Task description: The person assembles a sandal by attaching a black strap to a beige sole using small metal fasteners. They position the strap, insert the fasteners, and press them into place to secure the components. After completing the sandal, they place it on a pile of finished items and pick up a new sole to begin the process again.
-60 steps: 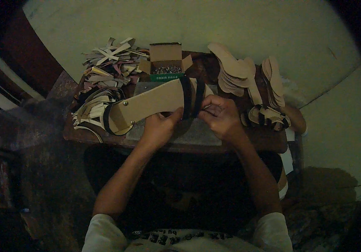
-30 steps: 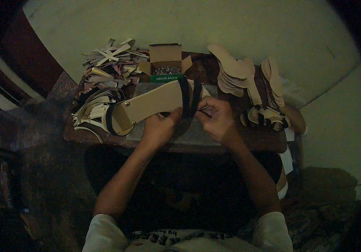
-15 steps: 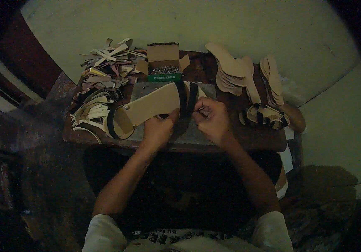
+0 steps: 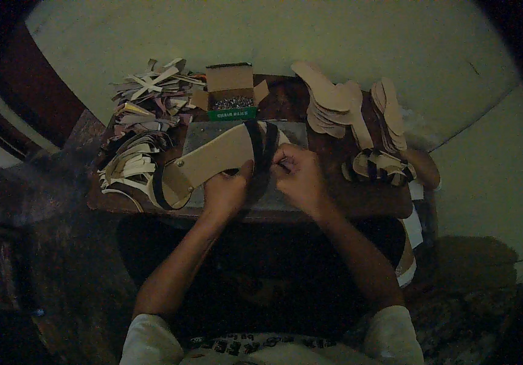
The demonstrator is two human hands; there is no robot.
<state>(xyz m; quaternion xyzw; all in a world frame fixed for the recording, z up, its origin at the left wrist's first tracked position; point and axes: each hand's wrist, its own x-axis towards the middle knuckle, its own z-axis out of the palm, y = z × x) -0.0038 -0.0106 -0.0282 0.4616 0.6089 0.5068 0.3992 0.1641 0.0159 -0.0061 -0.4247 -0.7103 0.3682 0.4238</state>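
Observation:
A sandal (image 4: 216,159) with a tan footbed, two dark straps across its front and a dark heel strap lies slantwise before me, toe to the upper right. My left hand (image 4: 228,191) is closed on the sandal's near edge at mid-length, its thumb beside the front straps. At the toe end my right hand (image 4: 301,182) is closed in a pinch against the outer dark strap (image 4: 269,143). What sits between those fingertips is too dark to make out. Small round metal studs show near the heel. Under the sandal lies a grey slab (image 4: 197,134).
An open green box (image 4: 232,114) of small nails stands behind the slab. Strap scraps (image 4: 152,91) and cream strap pieces (image 4: 137,164) are heaped left. Stacked tan insoles (image 4: 328,103) and more insoles (image 4: 388,115) lie back right. A bundle of strapped pieces (image 4: 380,167) sits near the table's (image 4: 365,204) right edge.
The whole view has shifted slightly, so the table and things appear a little further left. Both hands keep their places on the sandal; the right fingers have moved only slightly.

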